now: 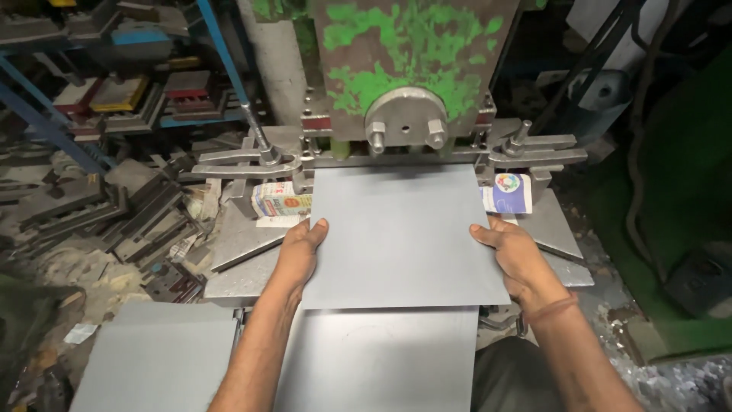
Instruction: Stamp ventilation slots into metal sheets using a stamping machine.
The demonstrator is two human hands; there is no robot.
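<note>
A worker's left hand (303,248) and right hand (512,255) each clasp a side edge of a grey metal sheet (400,233), thumbs on top and fingers tucked beneath; the sheet lies flat on the press bed (244,244), its far edge drawn up under the ram (408,61), a heavy block of flaking green paint with a round steel plate and two bolts on its face; the sheet looks unmarked, no cut or fold showing, so by the look of it the piece is placed but not yet pressed, and whether it sits square against a stop cannot be told from here; a second sheet (381,358) lies just under its near edge, and a third (160,358) rests to the left, both equally plain, suggesting more stock waits its turn; clamp arms (244,162) reach in from both sides of the bed, with two printed packets (280,200) wedged under them, one left, one right; the surface is bare, worn steel; around it the workshop is dim and crowded, dies and scrap iron (114,206) heaped on blue racks and on the floor at left, dark cables (648,114) hanging at right, metal shavings (671,381) glinting near the worker's right arm.
</note>
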